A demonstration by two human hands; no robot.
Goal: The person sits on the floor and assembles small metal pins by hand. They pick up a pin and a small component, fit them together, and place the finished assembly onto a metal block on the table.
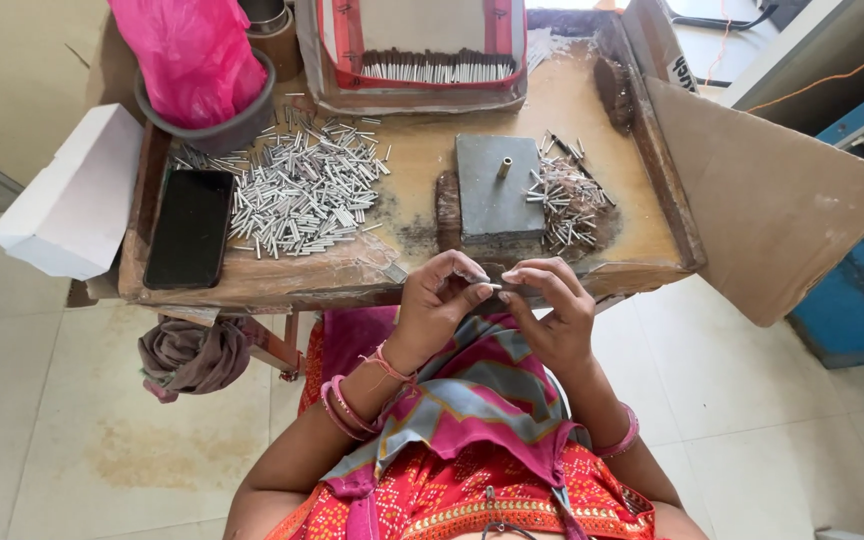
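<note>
Two hands meet just in front of the wooden worktable's [592, 275] near edge, and between them sits a thin, pale metal tube [493, 287] lying roughly level. The left hand [439, 300] pinches one end with thumb and fingertips closed on it, while the right hand [547, 310] closes its fingertips on the other end, seemingly so the piece stays steady at chest height for close work. Just beyond the grip stands a grey metal block [497, 190] with a short upright pin, placed within easy reach. To the left of the grip lies a large heap of silvery tubes [302, 185], beside a dark phone [188, 228]; to the right of the block is a smaller pile of tubes [567, 200], apparently kept separate.
</note>
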